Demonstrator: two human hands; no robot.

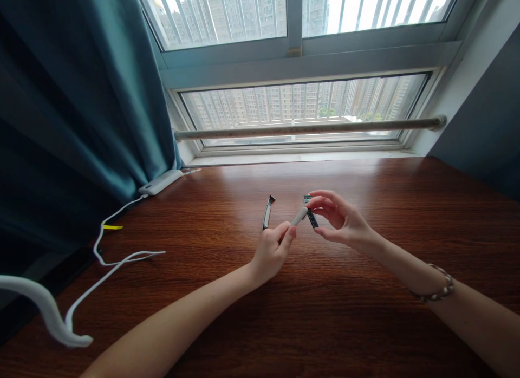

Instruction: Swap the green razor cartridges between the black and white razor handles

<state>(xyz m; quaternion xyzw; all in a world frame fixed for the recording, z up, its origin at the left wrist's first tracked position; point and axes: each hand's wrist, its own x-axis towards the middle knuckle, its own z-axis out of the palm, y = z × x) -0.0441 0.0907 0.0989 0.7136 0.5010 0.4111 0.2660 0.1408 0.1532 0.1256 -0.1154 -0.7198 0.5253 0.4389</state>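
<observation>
My left hand point(274, 249) grips a slim pale grey stick point(299, 216), a small brush by its look, with short dark bristles along the underside of its far end. That end touches or nearly touches a small dark strip with green parts point(312, 219), which resembles a circuit board. Thumb and fingers of my right hand point(340, 218) pinch this strip by its ends, holding it tilted above the table. Part of the strip is hidden behind the fingers and the stick. Just beyond my left hand lies a thin grey and black tool point(267, 213) with a dark head.
The brown wooden tabletop point(227, 324) runs back to a window with a horizontal rail point(309, 130). At the left, a white device point(161, 182) with a white cable point(97, 240) lies beside a blue curtain point(122, 96). A yellow strip point(112, 227) is near the cable.
</observation>
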